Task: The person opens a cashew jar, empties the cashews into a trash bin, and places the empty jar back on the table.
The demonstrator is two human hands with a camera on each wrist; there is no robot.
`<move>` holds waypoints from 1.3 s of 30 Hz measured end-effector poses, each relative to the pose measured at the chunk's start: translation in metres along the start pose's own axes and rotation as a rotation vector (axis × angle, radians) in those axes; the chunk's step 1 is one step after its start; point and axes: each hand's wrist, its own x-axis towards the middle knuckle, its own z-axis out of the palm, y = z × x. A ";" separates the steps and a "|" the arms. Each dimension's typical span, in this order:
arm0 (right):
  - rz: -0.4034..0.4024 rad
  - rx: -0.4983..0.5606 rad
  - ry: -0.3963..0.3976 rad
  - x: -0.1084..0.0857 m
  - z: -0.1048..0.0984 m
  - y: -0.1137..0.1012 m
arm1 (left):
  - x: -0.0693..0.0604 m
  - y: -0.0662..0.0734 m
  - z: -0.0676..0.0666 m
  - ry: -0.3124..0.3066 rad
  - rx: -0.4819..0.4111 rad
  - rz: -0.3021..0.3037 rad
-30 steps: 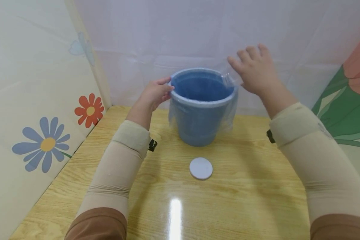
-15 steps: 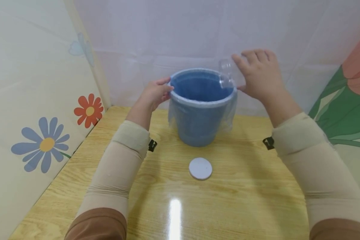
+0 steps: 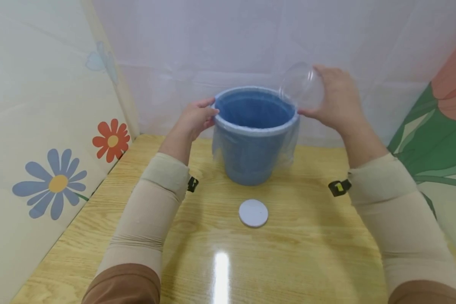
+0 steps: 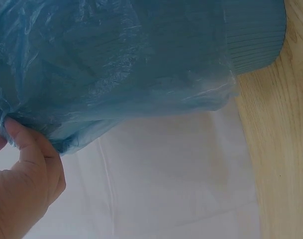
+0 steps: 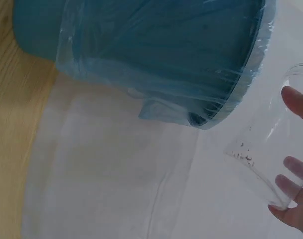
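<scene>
A blue bucket (image 3: 251, 147) with a thin clear plastic bag (image 4: 156, 84) folded over its rim stands upright on the table. My left hand (image 3: 195, 118) grips the rim and bag on the left side. At the right rim, my right hand (image 3: 338, 97) holds a clear cup (image 3: 302, 86), thumb on one side and fingers round the other. The cup is tilted beside the bucket mouth. Small dark specks show near one edge of it in the right wrist view. The bucket's inside looks dark blue; its bottom is hidden.
A white round disc (image 3: 253, 213) lies flat on the wooden table (image 3: 296, 253) in front of the bucket. A pale cloth wall (image 3: 197, 42) rises close behind. Flower-printed panels (image 3: 57, 183) flank the table on the left and right.
My right hand has turned at the wrist, rotating the cup so its round face now shows to the head camera. The left hand and bucket hold still.
</scene>
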 end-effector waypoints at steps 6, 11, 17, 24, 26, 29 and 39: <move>0.092 0.274 -0.029 -0.011 0.001 0.003 | -0.001 0.001 0.001 0.002 0.021 -0.002; 0.158 0.444 -0.041 -0.022 0.004 0.007 | 0.000 0.001 0.001 -0.002 0.009 0.001; 0.202 0.617 -0.071 -0.037 0.011 0.009 | 0.001 0.000 -0.001 -0.004 -0.008 0.001; 0.205 0.784 -0.071 -0.054 0.018 0.010 | 0.003 0.000 -0.004 0.013 0.005 0.002; 0.199 0.811 -0.082 -0.058 0.019 0.011 | 0.003 -0.001 -0.004 0.015 0.006 0.000; 0.189 0.859 -0.092 -0.064 0.022 0.011 | 0.004 -0.001 -0.005 0.014 0.002 -0.002; 0.132 1.057 -0.145 -0.097 0.057 0.028 | 0.002 -0.001 -0.004 0.003 0.007 0.004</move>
